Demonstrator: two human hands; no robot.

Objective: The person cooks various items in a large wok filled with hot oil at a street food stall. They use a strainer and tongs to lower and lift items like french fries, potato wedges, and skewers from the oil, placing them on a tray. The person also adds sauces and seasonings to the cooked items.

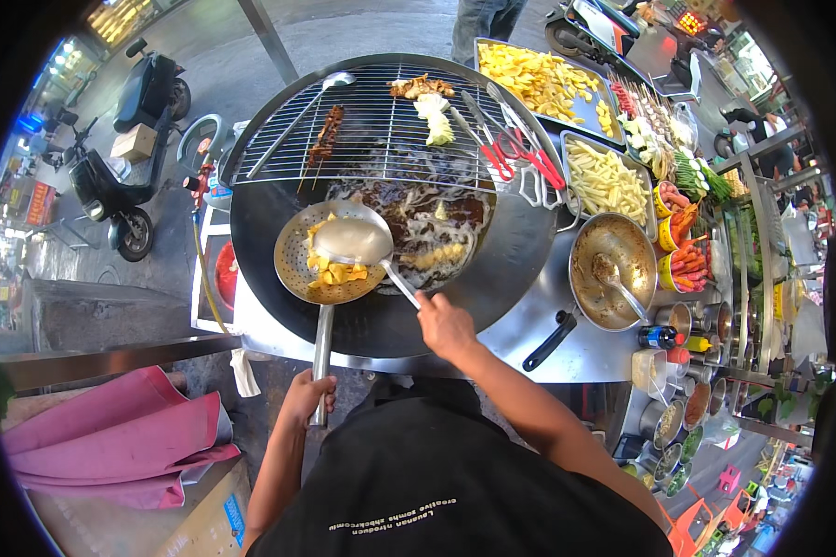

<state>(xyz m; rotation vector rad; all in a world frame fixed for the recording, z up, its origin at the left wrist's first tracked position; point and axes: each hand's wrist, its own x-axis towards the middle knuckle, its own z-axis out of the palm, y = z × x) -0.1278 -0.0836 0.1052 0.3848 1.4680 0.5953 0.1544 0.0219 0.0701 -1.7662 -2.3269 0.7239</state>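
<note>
My left hand (pixel 309 395) grips the metal handle of a perforated strainer ladle (pixel 292 268). Golden fried potato pieces (pixel 338 273) lie in its bowl. In my right hand (pixel 446 324) is a metal ladle (pixel 354 241), its bowl resting over the potato pieces and hiding part of them. Both utensils are above the left part of a large black wok (pixel 522 271). Dark oil (pixel 453 209) bubbles in the wok's middle, with a pale yellow clump of food (pixel 432 257) frying in it.
A wire rack (pixel 369 132) spans the wok's far half, bearing meat skewers (pixel 327 136), cabbage (pixel 435 120), a spoon and red-handled tongs (pixel 547 167). Trays of cut potato (pixel 533 80) and fries (pixel 606 174) stand at right. Nearer is a frying pan (pixel 613 240) with a spoon. A gas hose (pixel 205 278) runs at left.
</note>
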